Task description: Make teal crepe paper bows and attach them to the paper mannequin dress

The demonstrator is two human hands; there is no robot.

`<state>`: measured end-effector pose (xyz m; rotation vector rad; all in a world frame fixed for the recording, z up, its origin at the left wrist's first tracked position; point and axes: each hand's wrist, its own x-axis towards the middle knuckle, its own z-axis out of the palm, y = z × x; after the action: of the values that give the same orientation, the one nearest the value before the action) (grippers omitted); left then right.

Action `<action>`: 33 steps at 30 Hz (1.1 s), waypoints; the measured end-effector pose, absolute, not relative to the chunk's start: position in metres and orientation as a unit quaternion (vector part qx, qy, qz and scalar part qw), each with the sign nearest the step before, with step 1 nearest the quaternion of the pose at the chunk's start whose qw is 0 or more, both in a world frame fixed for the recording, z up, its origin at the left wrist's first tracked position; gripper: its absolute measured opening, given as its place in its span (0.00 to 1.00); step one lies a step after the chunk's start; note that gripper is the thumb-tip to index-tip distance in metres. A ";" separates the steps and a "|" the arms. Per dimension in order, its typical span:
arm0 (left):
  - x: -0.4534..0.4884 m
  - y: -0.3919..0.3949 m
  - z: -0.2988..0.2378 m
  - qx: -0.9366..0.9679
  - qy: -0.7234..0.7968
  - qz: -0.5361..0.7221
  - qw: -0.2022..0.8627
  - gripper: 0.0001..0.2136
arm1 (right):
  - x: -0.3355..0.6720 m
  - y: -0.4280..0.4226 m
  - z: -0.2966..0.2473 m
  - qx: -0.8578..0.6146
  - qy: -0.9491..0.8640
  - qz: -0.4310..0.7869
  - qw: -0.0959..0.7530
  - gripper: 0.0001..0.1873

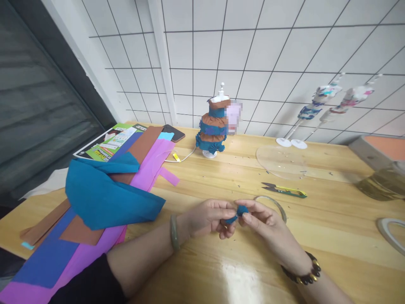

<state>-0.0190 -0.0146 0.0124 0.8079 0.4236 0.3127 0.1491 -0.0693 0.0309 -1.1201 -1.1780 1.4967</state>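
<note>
Between my fingertips, just above the wooden table, is a small piece of blue crepe paper [242, 210]. My left hand [215, 217] pinches its left end, and my right hand [261, 217] pinches the other end. Parts of the piece are covered by my fingers. Behind my right hand a roll of tape [278, 205] lies flat, partly hidden. Farther back stands a small dress form [213, 122] wearing tiers of blue and brown ruffled paper. Yellow-handled thread snips [284, 190] rest on the table right of my hands.
Sheets of blue paper [104, 198] and purple paper [152, 156] pile up on the left, near a phone [174, 133]. Two more dress forms [319, 101] stand back right, behind a clear disc [280, 161]. Wide tape [382, 181] and another tape roll [390, 232] sit at right.
</note>
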 end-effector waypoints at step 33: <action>-0.018 -0.005 0.005 0.388 0.241 0.137 0.879 0.23 | 0.145 -0.069 0.024 -0.467 -0.452 0.610 0.453 0.08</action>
<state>-0.0178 -0.0054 0.0053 0.8090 0.5031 0.2852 0.1452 -0.0690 0.0242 -1.1532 -1.1168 1.5062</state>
